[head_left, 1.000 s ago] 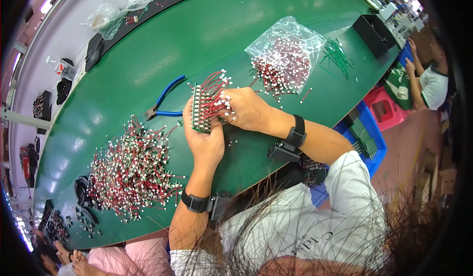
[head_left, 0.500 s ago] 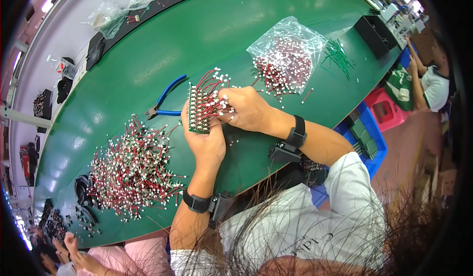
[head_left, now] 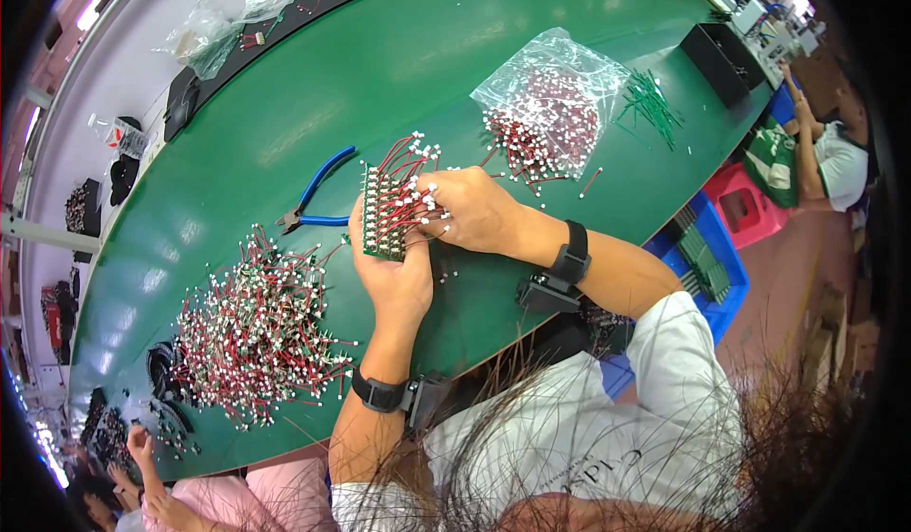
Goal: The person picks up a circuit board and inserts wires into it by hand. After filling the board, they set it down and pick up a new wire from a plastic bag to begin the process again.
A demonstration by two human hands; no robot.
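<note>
Upright in my left hand [head_left: 392, 280] is a green circuit board panel [head_left: 381, 217] lined with rows of small white connectors. Red wires with white plugs [head_left: 410, 157] fan out from its upper and right side. My right hand [head_left: 472, 211] is closed at the panel's right edge, its fingers among the wires; the fingertips are partly hidden, and a red wire lead seems pinched there. Just left of the panel lie blue-handled cutting pliers [head_left: 323, 190]. A large heap of red-wired small boards [head_left: 261, 333] spreads to the lower left.
A clear plastic bag [head_left: 560, 95] of red wire leads lies beyond my right hand, beside green strips [head_left: 650, 105] and a black box [head_left: 721, 65]. A blue crate [head_left: 726, 280] and a pink stool [head_left: 745, 209] stand off the table's right edge. Other people sit at both sides.
Both hands hold nearly the same pose around the panel. The whole view has shifted very slightly; a person's hand at the lower left has moved.
</note>
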